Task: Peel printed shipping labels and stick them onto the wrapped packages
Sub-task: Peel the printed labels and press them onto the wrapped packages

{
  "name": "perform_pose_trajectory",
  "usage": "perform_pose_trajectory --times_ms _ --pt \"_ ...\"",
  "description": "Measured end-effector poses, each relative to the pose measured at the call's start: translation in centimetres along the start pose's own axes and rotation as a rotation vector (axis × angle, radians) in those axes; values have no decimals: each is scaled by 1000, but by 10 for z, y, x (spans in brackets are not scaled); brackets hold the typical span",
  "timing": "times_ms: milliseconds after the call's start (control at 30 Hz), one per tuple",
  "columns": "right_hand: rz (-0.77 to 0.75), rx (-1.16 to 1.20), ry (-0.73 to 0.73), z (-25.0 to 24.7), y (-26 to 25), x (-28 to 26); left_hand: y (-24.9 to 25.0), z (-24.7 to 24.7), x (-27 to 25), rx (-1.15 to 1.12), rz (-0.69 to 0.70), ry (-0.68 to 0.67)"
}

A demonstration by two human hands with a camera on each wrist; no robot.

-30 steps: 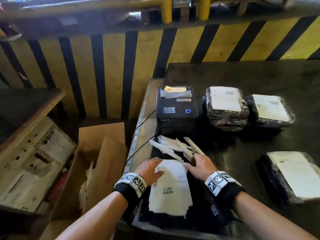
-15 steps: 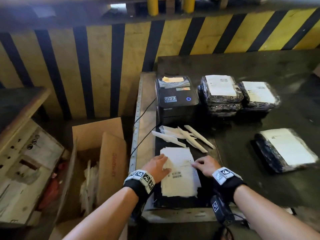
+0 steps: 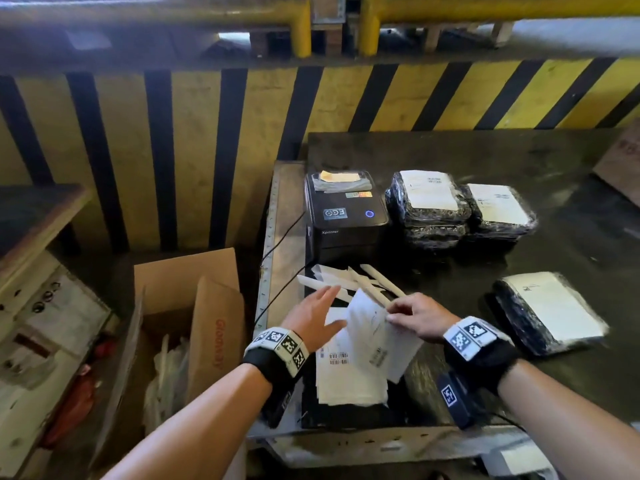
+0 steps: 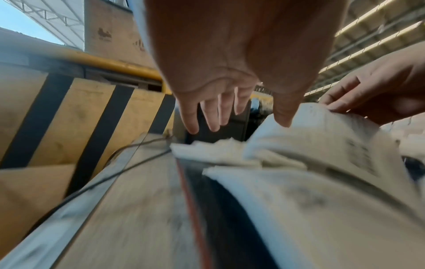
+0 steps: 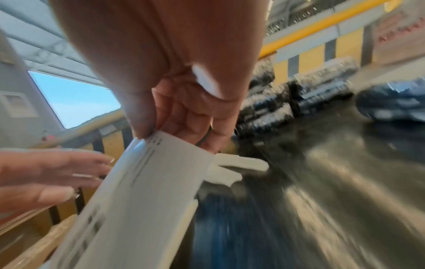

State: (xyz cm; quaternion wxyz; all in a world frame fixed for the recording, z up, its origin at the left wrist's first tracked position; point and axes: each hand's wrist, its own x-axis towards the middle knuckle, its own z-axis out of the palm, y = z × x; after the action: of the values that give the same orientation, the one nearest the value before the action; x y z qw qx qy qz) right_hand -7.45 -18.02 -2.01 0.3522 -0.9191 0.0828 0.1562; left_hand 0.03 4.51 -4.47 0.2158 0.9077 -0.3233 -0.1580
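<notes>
My right hand (image 3: 412,318) pinches the far edge of a white printed label (image 3: 375,337) and holds it tilted up above the label stack (image 3: 346,379) near the table's front left. In the right wrist view thumb and fingers (image 5: 181,125) clamp that label (image 5: 147,178). My left hand (image 3: 317,313) hovers just left of it with fingers spread and straight, holding nothing; its fingers (image 4: 207,112) are seen splayed over the stack (image 4: 287,191). Wrapped black packages with white labels lie at the back (image 3: 429,206), (image 3: 498,213) and at the right (image 3: 550,313).
A black label printer (image 3: 344,216) stands at the back left of the dark table (image 3: 519,161), with curled backing strips (image 3: 356,282) in front of it. An open cardboard box (image 3: 187,306) sits on the floor to the left. A striped yellow-black barrier (image 3: 242,133) runs behind.
Both hands lay flat on the label stack before. Now my right hand has lifted one label off the stack, and my left hand has risen with fingers spread.
</notes>
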Motion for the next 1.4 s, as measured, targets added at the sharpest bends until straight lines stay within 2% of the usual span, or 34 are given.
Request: perform_pose_trajectory --times_ms 100,167,233,333,400,567,667,767,867,967,1200,1400 --pt "-92 15 -109 -24 -23 -1 29 -27 7 -24 149 107" --pt "-139 51 -133 -38 -40 -3 46 -44 12 -70 166 125" --pt "-194 67 -80 -52 -54 -5 56 -59 15 -129 137 105" --pt "-247 136 44 -73 -64 -12 58 -77 18 -147 172 110" --pt "-238 209 110 -84 -61 -16 56 -86 18 -186 188 152" --pt "-203 353 177 -91 -48 -23 46 -99 21 -369 95 207" --pt "-232 359 143 -92 -58 -27 55 -102 17 -407 141 187" --pt "-251 287 22 -94 -74 -31 71 -110 16 -492 213 208" --pt "-272 254 -27 -95 -85 -35 84 -121 16 -410 277 190" --pt "-293 267 12 -99 -88 -40 90 -128 14 -361 305 201" --pt "-283 302 151 -112 -73 -59 85 -142 9 -587 244 268" --pt "-368 286 208 -116 -77 -68 88 -145 12 -606 250 279"
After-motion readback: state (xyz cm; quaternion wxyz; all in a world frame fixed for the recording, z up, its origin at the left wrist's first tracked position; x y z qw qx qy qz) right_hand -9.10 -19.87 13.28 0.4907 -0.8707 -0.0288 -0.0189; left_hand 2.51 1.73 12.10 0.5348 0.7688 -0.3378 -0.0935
